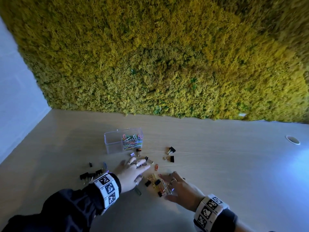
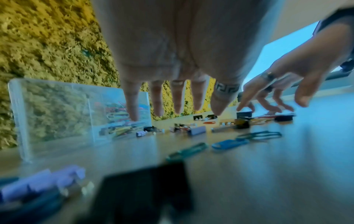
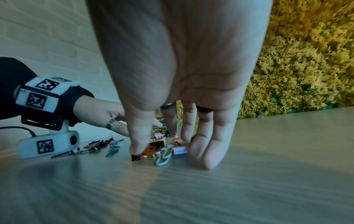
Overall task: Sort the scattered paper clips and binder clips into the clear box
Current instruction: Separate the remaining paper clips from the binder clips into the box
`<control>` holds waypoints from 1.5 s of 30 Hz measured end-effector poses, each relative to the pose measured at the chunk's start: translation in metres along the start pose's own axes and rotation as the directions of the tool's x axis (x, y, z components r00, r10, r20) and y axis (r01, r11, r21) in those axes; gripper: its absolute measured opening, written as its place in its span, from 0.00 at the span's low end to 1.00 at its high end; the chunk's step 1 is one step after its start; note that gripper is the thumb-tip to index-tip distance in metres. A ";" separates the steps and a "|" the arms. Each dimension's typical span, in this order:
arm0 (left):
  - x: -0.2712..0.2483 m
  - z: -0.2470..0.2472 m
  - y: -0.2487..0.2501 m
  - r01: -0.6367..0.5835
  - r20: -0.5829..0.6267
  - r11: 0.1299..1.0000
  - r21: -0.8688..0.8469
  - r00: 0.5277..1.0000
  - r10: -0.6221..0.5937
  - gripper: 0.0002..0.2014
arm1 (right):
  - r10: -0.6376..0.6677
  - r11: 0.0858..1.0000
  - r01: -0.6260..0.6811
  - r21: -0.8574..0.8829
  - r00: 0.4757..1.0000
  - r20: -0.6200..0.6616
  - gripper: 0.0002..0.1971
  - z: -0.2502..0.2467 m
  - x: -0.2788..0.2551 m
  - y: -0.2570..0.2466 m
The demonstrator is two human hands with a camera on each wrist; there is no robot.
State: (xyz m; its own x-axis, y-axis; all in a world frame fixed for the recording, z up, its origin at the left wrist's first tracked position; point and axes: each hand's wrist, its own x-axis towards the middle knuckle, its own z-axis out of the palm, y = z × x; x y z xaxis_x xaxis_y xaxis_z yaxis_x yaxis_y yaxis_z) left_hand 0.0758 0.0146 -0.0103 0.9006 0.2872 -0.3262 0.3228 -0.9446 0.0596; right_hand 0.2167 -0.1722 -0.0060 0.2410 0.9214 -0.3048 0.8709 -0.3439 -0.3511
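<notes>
- Nearest me, my right hand (image 1: 179, 188) hovered low over the table (image 1: 234, 164), fingers spread and loosely bent, holding nothing; in the right wrist view the thumb tip sat at a small black binder clip (image 3: 136, 157), whether touching I couldn't tell.
- Under that hand lay the thickest heap of clips (image 1: 158, 184): black and gold binder clips tangled with a large pale paper clip (image 1: 166, 187). I judged that raking here could snag wire handles together and lift a clump that sheds pieces on the way.
- My left hand (image 1: 132, 173) lay just beside it, fingers straight and fanned, empty too. In the left wrist view its fingertips (image 2: 218, 110) hung above the table, not on it.
- To the left of that wrist sat a row of black binder clips (image 1: 91, 175), close to the cuff; I reckoned a careless sweep of the sleeve could scatter them.
- Further out, an orange paper clip (image 1: 156, 166) and two black binder clips (image 1: 171, 154) lay apart on bare table.
- Farthest stood the clear box (image 1: 115, 143), upright, its right compartment full of coloured paper clips (image 1: 133, 140), its left one apparently empty. It looked light, so a hurried drop against its wall might shove or tip it, or mix the kinds.
</notes>
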 end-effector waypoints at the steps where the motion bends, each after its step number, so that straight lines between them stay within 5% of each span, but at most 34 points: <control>1: -0.003 0.002 0.002 -0.022 0.009 1.000 0.007 1.000 0.022 0.26 | -0.011 1.000 0.011 -0.029 1.000 0.008 0.34 0.003 0.005 0.001; 4: -0.012 0.007 0.005 -0.001 0.053 1.000 -0.027 0.999 0.002 0.25 | -0.029 0.988 0.033 -0.148 0.999 0.030 0.40 0.003 0.012 0.000; 7: -0.026 0.012 0.001 -0.001 -0.100 0.991 -0.135 0.995 -0.012 0.25 | -0.048 0.992 0.051 -0.119 0.998 0.029 0.41 0.003 0.008 0.005; 10: -0.038 0.015 0.003 0.034 -0.212 0.961 -0.274 0.973 -0.094 0.24 | 0.068 0.998 -0.068 -0.017 0.998 0.004 0.45 0.010 0.001 0.012; 14: -0.037 0.016 0.014 0.134 -0.079 0.928 -0.347 0.982 -0.172 0.33 | 0.123 0.991 -0.122 0.053 0.992 -0.027 0.44 0.020 0.002 0.007; 18: -0.023 0.016 0.028 0.265 0.080 0.878 -0.398 0.964 -0.254 0.42 | 0.085 0.984 -0.075 0.160 0.995 -0.056 0.13 0.019 0.006 -0.002; 22: -0.013 0.016 0.028 0.262 0.012 0.849 -0.459 0.957 -0.289 0.26 | 0.122 0.965 -0.092 0.244 0.987 -0.109 0.17 0.018 0.011 -0.006; 25: -0.008 0.018 0.026 0.238 0.011 0.809 -0.537 0.961 -0.275 0.14 | 0.129 0.973 -0.098 0.207 0.982 -0.142 0.02 0.019 0.015 -0.008; 35: -0.015 0.008 0.019 0.120 -0.029 0.832 -0.542 0.987 -0.161 0.13 | 0.076 0.986 -0.050 0.160 0.984 -0.163 0.11 0.003 0.017 -0.001; 41: -0.029 0.010 0.000 0.002 0.097 0.929 -0.370 0.995 0.037 0.27 | 0.019 0.991 0.010 0.133 0.975 -0.220 0.10 0.011 0.013 0.016; 45: -0.028 0.013 -0.005 -0.046 0.047 0.918 -0.393 0.996 0.070 0.14 | 0.072 0.948 0.038 0.317 0.942 -0.328 0.05 0.004 0.009 0.019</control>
State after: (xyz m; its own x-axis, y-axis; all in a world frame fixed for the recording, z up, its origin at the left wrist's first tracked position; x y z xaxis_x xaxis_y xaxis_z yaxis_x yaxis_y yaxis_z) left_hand 0.0452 0.0095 -0.0142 0.9062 0.2127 -0.3655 0.3697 -0.8180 0.4406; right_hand 0.2333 -0.1713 -0.0191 0.4304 0.9024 -0.0224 0.6984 -0.3486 -0.6250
